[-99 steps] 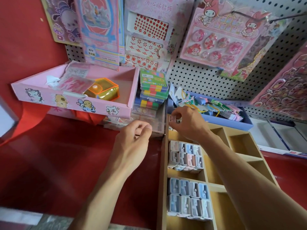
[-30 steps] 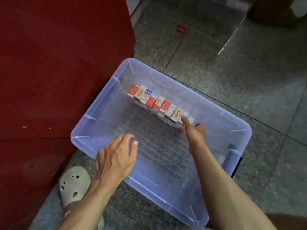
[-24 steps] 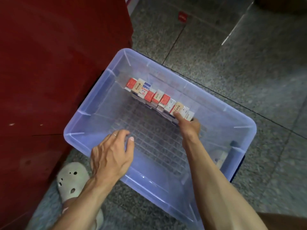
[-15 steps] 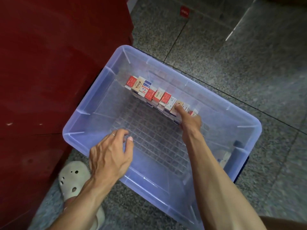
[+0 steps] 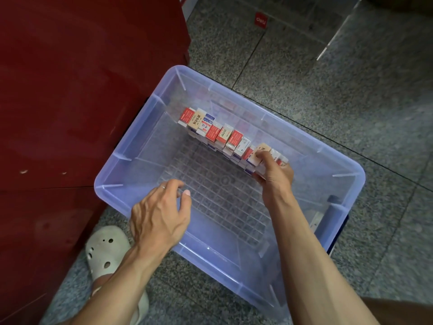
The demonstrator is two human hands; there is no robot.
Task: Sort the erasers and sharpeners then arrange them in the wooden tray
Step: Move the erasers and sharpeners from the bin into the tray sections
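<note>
Right fingers (image 5: 263, 156): curled around the near end of the eraser row, thumb under and fingertips on top of a beige box, pinching a few boxes together.
Right hand (image 5: 275, 174): reached down inside the bin, wrist bent toward the far wall.
Left fingers (image 5: 181, 187): loosely curled and slightly spread, holding nothing; a ring showed on one of them.
Left hand (image 5: 159, 214): hovered over the near left rim of the bin, not touching any box.
Erasers (image 5: 220, 134): small red, beige and white-blue boxes stood in a slanted row, stacked on a lower layer, along the far wall of the bin.
Bin (image 5: 121, 158): clear bluish plastic with a ribbed grid bottom, sat on the floor just beside the red cabinet.
Red cabinet (image 5: 82, 102): filled the left side.
Floor (image 5: 339, 90): grey speckled stone tiles.
Foot (image 5: 105, 254): in a pale perforated clog, near the bin's near left corner.
</note>
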